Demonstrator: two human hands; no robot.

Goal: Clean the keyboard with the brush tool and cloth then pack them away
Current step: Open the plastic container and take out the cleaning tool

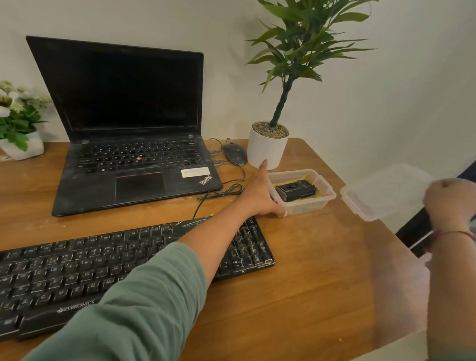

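Keyboard (66, 269): black, lies flat at the near left of the wooden table (323, 264), long side slanting up toward the right; pale smudges on the keys. White flowers in a white pot (15, 118) at the far left edge. Black laptop (130, 155) beyond the keyboard, lid up, screen dark. Right of it a black wired mouse (233, 153), cable looped on the table, and a potted plant (267, 146) in a white pot against the wall.

Left arm in a green sleeve crosses over the keyboard's right end, fully extended. Left hand (260, 192) set edge-on against the left wall of a clear plastic container (325, 195): fingers straight and pressed together, pointing to the far side, thumb spread back to the container's near-left corner. Container is open at the top and sits just near of the plant pot. Inside: black brush tool (296, 191) lying on a yellow cloth (311, 179).

Right hand (452, 201) raised at the far right, past the table's edge, back of hand to camera, fingers curled into a fist pinching the right edge of the clear lid (379, 190). Lid is tilted, well apart from the container. Red thread on the right wrist.
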